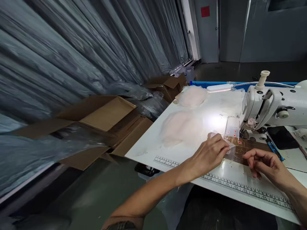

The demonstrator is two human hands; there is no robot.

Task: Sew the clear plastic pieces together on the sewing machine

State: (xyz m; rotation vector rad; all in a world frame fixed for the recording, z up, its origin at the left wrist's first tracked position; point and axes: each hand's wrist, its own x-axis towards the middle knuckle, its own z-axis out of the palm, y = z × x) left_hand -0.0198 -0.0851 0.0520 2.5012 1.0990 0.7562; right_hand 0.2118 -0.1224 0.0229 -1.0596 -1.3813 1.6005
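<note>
My left hand pinches a small piece of thin, whitish translucent material over the brown taped strip on the worktable. To its right, my right hand hovers at the strip's near edge with fingers curled and apart, and nothing shows in them. The white sewing machine stands just beyond both hands, its needle area near the brown strip. Two soft, pale pink translucent piles, a near one and a far one, lie on the table left of the machine.
A ruler scale runs along the table's front edge. A black phone and blue snips lie right of the machine's needle area. Open cardboard boxes stand left of the table, beside a grey curtain. A white lamp lies at the back.
</note>
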